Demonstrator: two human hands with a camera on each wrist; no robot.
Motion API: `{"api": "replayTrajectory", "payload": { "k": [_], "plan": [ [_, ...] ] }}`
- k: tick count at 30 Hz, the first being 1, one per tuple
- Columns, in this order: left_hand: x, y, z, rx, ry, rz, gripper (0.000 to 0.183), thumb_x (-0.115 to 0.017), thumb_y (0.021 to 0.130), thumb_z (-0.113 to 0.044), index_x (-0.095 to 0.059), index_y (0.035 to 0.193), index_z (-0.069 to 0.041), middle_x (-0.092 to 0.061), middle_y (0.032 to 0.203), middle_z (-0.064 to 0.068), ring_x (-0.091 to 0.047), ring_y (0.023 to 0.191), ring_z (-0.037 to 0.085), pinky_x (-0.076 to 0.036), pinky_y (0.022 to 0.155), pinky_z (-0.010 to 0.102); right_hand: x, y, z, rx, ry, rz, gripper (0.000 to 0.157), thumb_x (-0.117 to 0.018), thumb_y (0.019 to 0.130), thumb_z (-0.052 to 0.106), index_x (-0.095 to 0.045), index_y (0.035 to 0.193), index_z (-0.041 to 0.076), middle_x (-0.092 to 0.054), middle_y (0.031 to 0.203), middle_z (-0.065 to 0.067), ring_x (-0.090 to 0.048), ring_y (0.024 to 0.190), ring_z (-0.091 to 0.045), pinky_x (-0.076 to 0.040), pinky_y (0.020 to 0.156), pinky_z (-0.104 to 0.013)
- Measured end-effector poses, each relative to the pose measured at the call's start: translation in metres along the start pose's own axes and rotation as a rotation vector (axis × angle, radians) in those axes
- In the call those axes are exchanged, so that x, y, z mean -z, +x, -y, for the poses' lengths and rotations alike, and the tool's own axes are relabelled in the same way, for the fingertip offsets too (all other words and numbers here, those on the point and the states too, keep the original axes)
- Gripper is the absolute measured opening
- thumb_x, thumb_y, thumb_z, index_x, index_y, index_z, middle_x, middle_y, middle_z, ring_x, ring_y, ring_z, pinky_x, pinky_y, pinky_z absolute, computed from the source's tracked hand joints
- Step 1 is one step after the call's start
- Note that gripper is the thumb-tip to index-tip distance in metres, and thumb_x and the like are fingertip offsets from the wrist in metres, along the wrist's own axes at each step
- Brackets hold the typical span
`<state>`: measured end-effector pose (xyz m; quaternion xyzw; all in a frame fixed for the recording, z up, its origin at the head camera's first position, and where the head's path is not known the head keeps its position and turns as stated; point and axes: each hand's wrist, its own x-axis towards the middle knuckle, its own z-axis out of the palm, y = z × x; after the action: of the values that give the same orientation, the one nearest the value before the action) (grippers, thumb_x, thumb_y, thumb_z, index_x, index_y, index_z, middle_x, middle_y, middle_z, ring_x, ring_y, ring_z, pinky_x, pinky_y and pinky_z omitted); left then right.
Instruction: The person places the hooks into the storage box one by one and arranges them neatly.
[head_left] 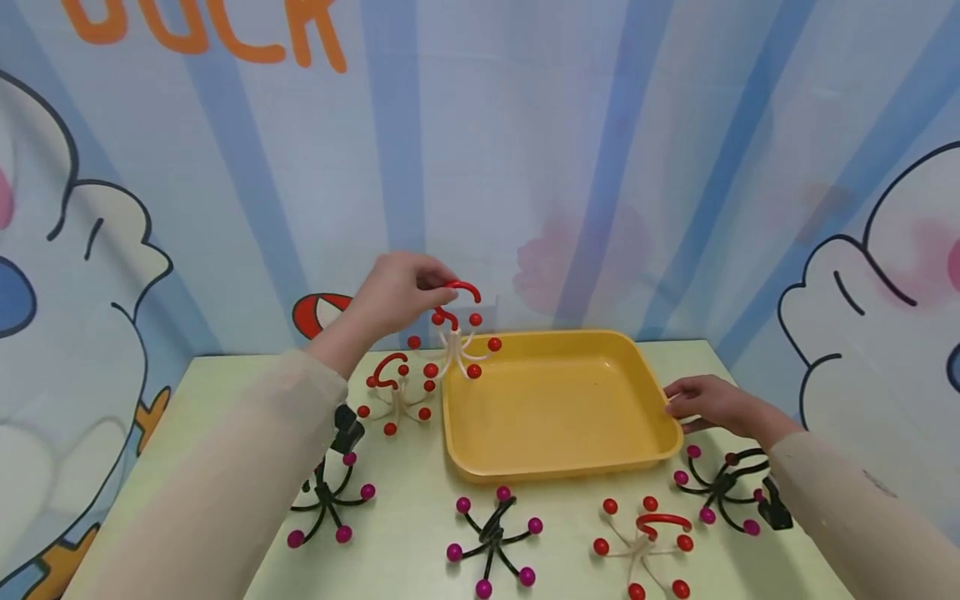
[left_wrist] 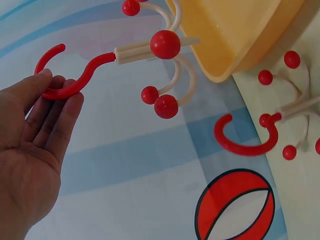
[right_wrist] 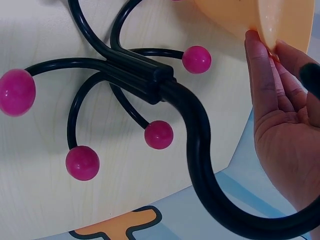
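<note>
My left hand point(head_left: 401, 292) pinches the curved red hook of a white hook hanger point(left_wrist: 137, 52) between thumb and fingers. The hanger is raised over the back left corner of the yellow tray point(head_left: 558, 475), its several thin arms ending in red balls. At the tray's right side, my right hand point(head_left: 712, 404) grips the rim, with the thumb on one face and fingers on the other in the right wrist view. Close below the right hand lies a black hook hanger point(right_wrist: 135, 75) with magenta balls. Another white hanger point(head_left: 397, 396) with a red hook stands left of the tray.
In front of the tray are a black hanger point(head_left: 491, 537) and a white one with red balls point(head_left: 641, 546). A further black hanger point(head_left: 322, 493) is partly behind my left sleeve. A printed curtain point(head_left: 480, 167) hangs behind the pale table point(head_left: 405, 517).
</note>
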<state>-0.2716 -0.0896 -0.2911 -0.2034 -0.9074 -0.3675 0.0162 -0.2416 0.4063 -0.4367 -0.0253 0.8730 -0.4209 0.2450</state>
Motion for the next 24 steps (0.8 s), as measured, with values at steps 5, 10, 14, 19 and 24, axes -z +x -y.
{"api": "replayTrajectory", "payload": {
  "k": [5, 10, 14, 19, 24],
  "plan": [
    [-0.015, 0.008, -0.002, -0.022, -0.014, 0.002, 0.020, -0.075, 0.102, -0.017, -0.080, 0.118, -0.007, -0.077, 0.108, 0.008, -0.070, 0.096, 0.024, -0.062, 0.085, 0.038, -0.001, -0.002, 0.002, -0.006, -0.005, -0.003, 0.048, -0.067, 0.107, 0.013, -0.051, 0.142, -0.015, -0.071, 0.122, -0.020, -0.073, 0.103, -0.029, -0.064, 0.093, -0.046],
    [-0.033, 0.013, 0.000, -0.034, -0.019, 0.006, 0.018, -0.076, 0.101, -0.015, -0.080, 0.116, -0.006, -0.078, 0.106, 0.008, -0.071, 0.094, 0.023, -0.062, 0.084, 0.036, -0.001, -0.003, 0.002, -0.015, -0.009, 0.000, 0.049, -0.067, 0.106, 0.014, -0.051, 0.142, -0.015, -0.071, 0.121, -0.019, -0.073, 0.103, -0.028, -0.064, 0.093, -0.046],
    [-0.046, 0.017, 0.002, -0.021, -0.016, 0.001, 0.018, -0.077, 0.101, -0.015, -0.081, 0.115, -0.006, -0.079, 0.104, 0.007, -0.071, 0.093, 0.022, -0.062, 0.084, 0.034, 0.000, -0.002, 0.002, -0.014, -0.011, -0.003, 0.048, -0.068, 0.106, 0.014, -0.052, 0.142, -0.014, -0.071, 0.120, -0.018, -0.073, 0.102, -0.028, -0.064, 0.092, -0.046],
    [-0.062, 0.021, 0.005, 0.015, -0.036, 0.006, 0.017, -0.077, 0.101, -0.016, -0.081, 0.115, -0.008, -0.078, 0.105, 0.007, -0.071, 0.093, 0.022, -0.063, 0.083, 0.033, 0.000, -0.002, 0.003, -0.013, -0.014, -0.002, 0.047, -0.068, 0.106, 0.013, -0.053, 0.142, -0.015, -0.071, 0.121, -0.018, -0.073, 0.102, -0.028, -0.064, 0.092, -0.045],
    [-0.079, 0.023, 0.012, 0.046, -0.077, 0.007, 0.019, -0.075, 0.102, -0.015, -0.080, 0.119, -0.007, -0.078, 0.108, 0.007, -0.071, 0.096, 0.023, -0.063, 0.086, 0.033, 0.000, -0.003, 0.004, -0.016, -0.019, -0.002, 0.048, -0.068, 0.106, 0.013, -0.052, 0.142, -0.015, -0.070, 0.121, -0.018, -0.073, 0.102, -0.027, -0.064, 0.092, -0.045]
  ]
}}
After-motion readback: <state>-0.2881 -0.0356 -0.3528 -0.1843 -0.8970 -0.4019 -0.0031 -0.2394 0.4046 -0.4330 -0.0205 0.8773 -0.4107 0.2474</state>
